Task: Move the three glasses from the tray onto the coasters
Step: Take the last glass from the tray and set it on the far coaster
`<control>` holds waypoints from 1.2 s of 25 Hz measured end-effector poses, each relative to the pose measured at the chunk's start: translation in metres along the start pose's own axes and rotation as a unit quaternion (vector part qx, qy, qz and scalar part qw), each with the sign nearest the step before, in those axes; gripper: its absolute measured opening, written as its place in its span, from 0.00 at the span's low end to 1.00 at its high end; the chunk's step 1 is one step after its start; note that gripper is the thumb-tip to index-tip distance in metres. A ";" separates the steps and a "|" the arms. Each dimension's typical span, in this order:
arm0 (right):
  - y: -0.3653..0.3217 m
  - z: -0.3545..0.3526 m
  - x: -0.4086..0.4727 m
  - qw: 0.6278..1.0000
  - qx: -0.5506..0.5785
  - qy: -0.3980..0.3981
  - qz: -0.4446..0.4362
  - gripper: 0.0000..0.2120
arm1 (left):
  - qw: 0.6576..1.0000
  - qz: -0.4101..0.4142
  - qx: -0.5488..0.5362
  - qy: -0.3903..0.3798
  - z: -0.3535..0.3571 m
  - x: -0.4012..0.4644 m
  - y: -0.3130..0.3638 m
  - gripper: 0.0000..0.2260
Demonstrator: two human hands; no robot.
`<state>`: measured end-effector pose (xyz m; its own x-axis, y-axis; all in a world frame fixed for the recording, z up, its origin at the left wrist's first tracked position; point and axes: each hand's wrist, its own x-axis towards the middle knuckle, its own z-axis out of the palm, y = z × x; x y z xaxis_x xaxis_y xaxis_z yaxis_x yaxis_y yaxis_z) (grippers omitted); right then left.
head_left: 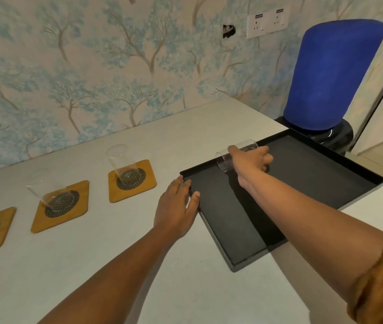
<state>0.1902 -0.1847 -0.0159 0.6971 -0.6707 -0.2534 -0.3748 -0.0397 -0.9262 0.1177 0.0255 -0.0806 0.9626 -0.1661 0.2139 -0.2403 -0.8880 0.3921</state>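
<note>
Right grip (252, 160) wraps a clear, empty, tilted glass (226, 160) over the black tray (302, 181).

A blue chair back (333, 76) stands beyond and to the right of the grip, past the far edge of the white table (185, 277). Tree-patterned wallpaper (80, 73) rises behind the grip. A double wall socket (267, 23) sits above, beside a small hole (229, 31).
</note>
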 end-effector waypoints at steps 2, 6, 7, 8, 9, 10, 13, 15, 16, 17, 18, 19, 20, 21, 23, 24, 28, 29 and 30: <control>-0.006 0.011 0.005 0.999 -0.009 -0.002 0.039 0.56 | 1.000 -0.008 0.010 0.001 0.001 -0.001 0.001 0.32; -0.027 0.025 0.009 0.991 -0.047 0.001 0.123 0.64 | 1.000 -0.017 0.020 -0.008 -0.001 -0.002 0.004 0.33; -0.029 0.028 0.011 0.988 -0.069 0.006 0.140 0.65 | 1.000 -0.018 0.022 -0.010 -0.002 -0.001 0.005 0.33; -0.032 0.031 0.014 0.985 -0.080 0.008 0.153 0.64 | 1.000 -0.019 0.022 -0.011 -0.002 -0.001 0.005 0.34; -0.036 0.033 0.016 0.984 -0.066 0.011 0.165 0.62 | 1.000 -0.019 0.021 -0.012 -0.002 -0.001 0.005 0.34; -0.039 0.034 0.020 0.985 -0.034 -0.001 0.170 0.58 | 1.000 -0.018 0.020 -0.012 -0.003 -0.001 0.005 0.34; -0.016 0.030 0.049 0.983 -0.046 -0.005 0.176 0.43 | 1.000 -0.017 0.014 -0.011 -0.002 -0.001 0.004 0.33; -0.021 0.032 0.052 0.977 0.090 0.053 0.186 0.38 | 1.000 -0.016 0.010 -0.012 -0.001 -0.001 0.004 0.33; -0.034 0.034 0.036 0.959 0.142 0.013 0.245 0.35 | 1.000 -0.015 0.009 -0.012 -0.001 0.000 0.003 0.33; -0.031 0.027 0.027 0.966 0.150 -0.046 0.206 0.36 | 1.000 -0.013 0.009 -0.011 -0.001 0.001 0.003 0.32; -0.031 0.022 0.023 0.977 0.123 -0.049 0.168 0.40 | 1.000 -0.011 0.008 -0.009 0.000 0.001 0.002 0.31; -0.032 0.019 0.022 0.977 0.109 -0.024 0.181 0.45 | 1.000 -0.008 0.007 -0.007 0.000 0.000 0.002 0.30; -0.033 0.014 0.019 0.976 0.091 -0.006 0.199 0.50 | 1.000 -0.006 0.004 -0.005 -0.001 0.000 0.001 0.30; -0.036 0.011 0.014 0.974 0.093 0.005 0.209 0.52 | 1.000 -0.004 0.000 -0.005 -0.001 0.000 0.001 0.30; -0.037 0.004 0.005 0.975 0.130 0.006 0.183 0.48 | 1.000 0.000 -0.003 -0.002 -0.001 0.000 0.001 0.29; -0.037 -0.001 0.002 0.973 0.154 -0.008 0.170 0.41 | 1.000 0.002 -0.003 -0.001 0.000 0.001 0.001 0.29; -0.034 -0.012 -0.009 0.933 0.299 -0.104 0.170 0.28 | 1.000 0.009 -0.003 0.004 0.000 -0.001 -0.001 0.31; -0.034 -0.015 -0.013 0.911 0.347 -0.140 0.175 0.28 | 1.000 0.011 -0.002 0.005 0.000 -0.002 -0.001 0.31; -0.035 -0.016 -0.018 0.889 0.385 -0.178 0.172 0.25 | 1.000 0.011 -0.002 0.005 0.000 -0.002 -0.001 0.31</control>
<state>0.1807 -0.1832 0.0254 0.8223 -0.2629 -0.5046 -0.1695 0.7334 -0.6583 0.1159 0.0273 -0.0814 0.9559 -0.1814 0.2311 -0.2620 -0.8822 0.3913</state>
